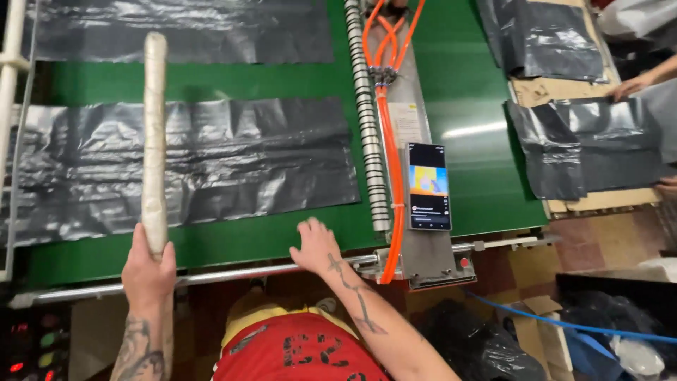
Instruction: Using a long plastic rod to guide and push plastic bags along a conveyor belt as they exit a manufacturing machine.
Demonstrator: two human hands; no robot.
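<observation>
Fingers of the left hand [148, 271] wrap tightly around the bottom end of a pale wrapped stick [154, 141], which stands up over a black plastic sheet [190, 166] on the green table [465, 92]. The right hand [316, 247] rests flat, fingers spread, at the table's near edge. The stick looks stiff and light, best gripped low; the sheet looks thin, limp and slippery.
</observation>
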